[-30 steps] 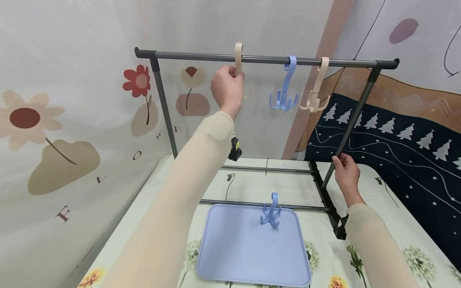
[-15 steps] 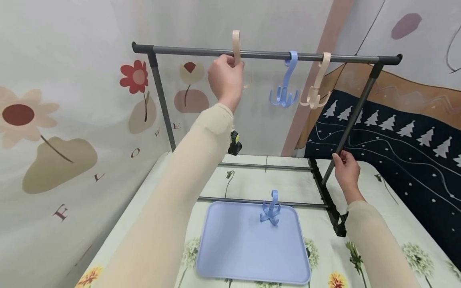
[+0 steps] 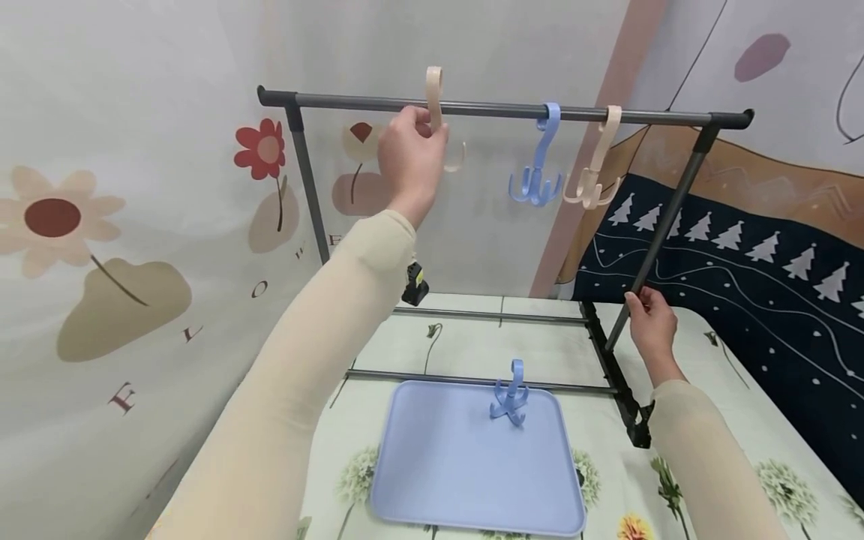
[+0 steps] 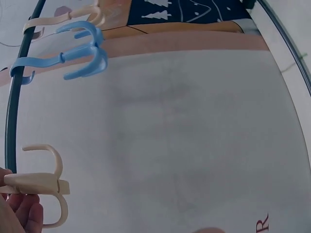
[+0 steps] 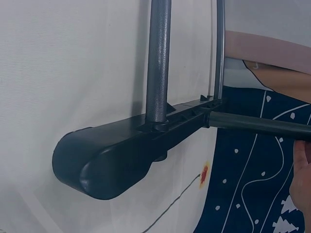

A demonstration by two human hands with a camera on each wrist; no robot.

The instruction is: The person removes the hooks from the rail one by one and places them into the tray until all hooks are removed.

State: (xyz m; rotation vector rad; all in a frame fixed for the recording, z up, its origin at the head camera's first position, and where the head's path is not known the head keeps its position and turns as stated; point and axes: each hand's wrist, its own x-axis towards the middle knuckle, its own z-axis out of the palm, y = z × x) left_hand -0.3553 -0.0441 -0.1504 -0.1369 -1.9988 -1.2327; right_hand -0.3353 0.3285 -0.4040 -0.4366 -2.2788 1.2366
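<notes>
My left hand [image 3: 413, 161] pinches a beige rotating four-claw hanger hook [image 3: 434, 88] at the dark clothes rail [image 3: 493, 110]. Its curved top rises above the rail; whether it touches the bar I cannot tell. The left wrist view shows this hook's claws [image 4: 60, 165] sticking out past my fingers. Farther right along the rail hang a blue hook [image 3: 538, 169] and another beige hook [image 3: 595, 169]. Low on the rack's right upright [image 3: 668, 217], my right hand [image 3: 652, 326] holds the pole between thumb and fingers. In the right wrist view only part of that hand [image 5: 302, 170] shows.
A light blue tray [image 3: 466, 480] lies on the flower-print cloth in front of the rack, with a blue hook [image 3: 509, 405] on it. The rack's black foot [image 3: 617, 390] and lower crossbars [image 3: 472, 379] run behind and beside the tray. A patterned curtain [image 3: 169, 90] stands close behind.
My left hand has moved a little to the left along the rail with the beige hook. My right hand keeps its hold on the upright. The head view has shifted slightly.
</notes>
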